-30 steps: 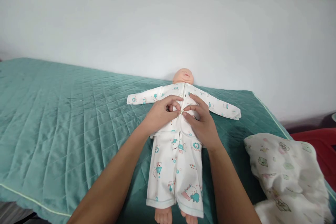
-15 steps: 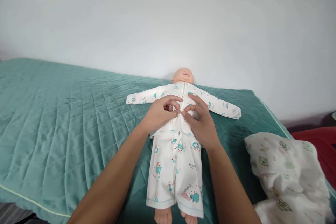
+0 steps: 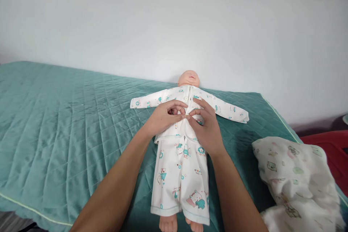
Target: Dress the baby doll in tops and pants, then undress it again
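Observation:
A baby doll (image 3: pixel 188 78) lies on its back, dressed in a white printed pajama top (image 3: pixel 231 112) and matching pajama pants (image 3: pixel 167 177). Its arms stretch out sideways inside the sleeves, and its bare feet poke out at the bottom. My left hand (image 3: pixel 167 116) pinches the left front edge of the top at mid-chest. From the other side my right hand (image 3: pixel 205 123) pinches the opposite edge, fingertips meeting the left ones. A small button seems to be between the fingertips, mostly hidden. Higher up, another button (image 3: pixel 186 98) shows near the collar.
A green quilted cover (image 3: pixel 67 127) spreads under the doll, reaching the white wall (image 3: pixel 163 29) behind. At the right lies a crumpled white printed cloth (image 3: pixel 296 174). Beyond it, a red object (image 3: pixel 328 148) stands beside the bed's edge.
Both hands stay at the same spot on the top's front, their fingertips shifting only slightly. The whole view has drifted a little; the doll lies as before.

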Tool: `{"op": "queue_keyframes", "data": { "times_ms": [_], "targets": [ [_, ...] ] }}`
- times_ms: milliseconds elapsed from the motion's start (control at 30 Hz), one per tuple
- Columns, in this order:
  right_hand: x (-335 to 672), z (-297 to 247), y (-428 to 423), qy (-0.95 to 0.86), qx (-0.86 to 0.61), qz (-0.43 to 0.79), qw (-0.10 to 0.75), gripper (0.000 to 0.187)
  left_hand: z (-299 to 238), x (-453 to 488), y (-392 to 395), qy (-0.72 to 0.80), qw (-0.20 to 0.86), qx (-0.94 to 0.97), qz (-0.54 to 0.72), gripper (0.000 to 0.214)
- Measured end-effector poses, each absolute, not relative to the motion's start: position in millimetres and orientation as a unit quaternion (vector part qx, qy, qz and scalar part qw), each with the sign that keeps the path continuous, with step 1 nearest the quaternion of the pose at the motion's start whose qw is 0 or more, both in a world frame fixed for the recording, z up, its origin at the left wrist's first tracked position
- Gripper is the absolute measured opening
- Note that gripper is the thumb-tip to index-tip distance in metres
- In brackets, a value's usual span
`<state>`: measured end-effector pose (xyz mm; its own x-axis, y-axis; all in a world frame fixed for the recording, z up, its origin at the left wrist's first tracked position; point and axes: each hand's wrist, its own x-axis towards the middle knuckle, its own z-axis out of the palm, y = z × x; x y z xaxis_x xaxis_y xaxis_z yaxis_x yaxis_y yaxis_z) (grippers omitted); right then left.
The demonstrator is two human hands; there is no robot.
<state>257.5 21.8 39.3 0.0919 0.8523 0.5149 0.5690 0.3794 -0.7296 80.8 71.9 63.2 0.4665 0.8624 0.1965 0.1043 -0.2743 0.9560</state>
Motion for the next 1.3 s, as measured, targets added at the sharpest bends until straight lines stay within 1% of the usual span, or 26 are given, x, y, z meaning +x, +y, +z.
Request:
{"op": "queue_keyframes", "data": {
  "times_ms": [400,600,700,867,1000,1133,1300],
  "targets": [
    [255,37,22,-0.669,-0.539,0.092,0.502,0.005,55,77,77,0.302,0.489,0.727,0.377,0.026],
    [257,36,21,-0.666,-0.534,0.115,0.509,0.005,52,77,79,0.275,0.482,0.736,0.387,0.026],
    [258,36,21,-0.663,-0.534,0.125,0.51,0.006,53,78,79,0.287,0.481,0.732,0.388,0.027],
    [258,38,22,-0.662,-0.534,0.124,0.511,0.019,54,85,74,0.33,0.465,0.72,0.396,0.025],
    [255,39,22,-0.66,-0.546,0.127,0.5,0.015,53,94,70,0.358,0.424,0.724,0.41,0.023],
    [252,42,24,-0.655,-0.563,0.124,0.489,0.019,50,97,70,0.362,0.384,0.738,0.42,0.023],
    [252,43,26,-0.646,-0.564,0.14,0.495,0.018,51,95,70,0.354,0.401,0.738,0.411,0.025]
  ]
}}
